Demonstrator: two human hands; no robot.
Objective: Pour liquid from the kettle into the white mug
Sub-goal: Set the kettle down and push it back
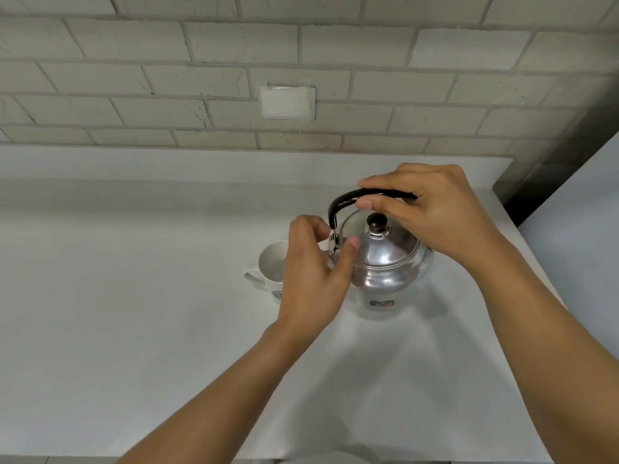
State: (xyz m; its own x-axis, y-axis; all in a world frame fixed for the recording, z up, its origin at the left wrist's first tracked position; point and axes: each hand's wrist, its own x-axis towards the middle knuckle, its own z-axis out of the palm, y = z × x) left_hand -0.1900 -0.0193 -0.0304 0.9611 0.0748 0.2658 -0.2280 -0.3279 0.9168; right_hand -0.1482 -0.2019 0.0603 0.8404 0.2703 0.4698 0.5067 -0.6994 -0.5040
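A shiny metal kettle [388, 262] with a black lid knob and an arched black handle stands upright on the white counter [134, 296]. My right hand [435, 212] is closed around the top of that handle. My left hand [315, 279] rests against the kettle's left side near the handle hinge, fingers curled around that side, hiding the spout. Just left of the kettle sits the white mug [273, 267], handle pointing left, partly covered by my left hand. A little clear liquid seems to lie in its bottom.
A pale brick wall rises behind the counter, with a white switch plate [287, 102] on it. The counter's right edge runs diagonally past the kettle, beside a dark gap [536, 182] and a white panel [586, 229].
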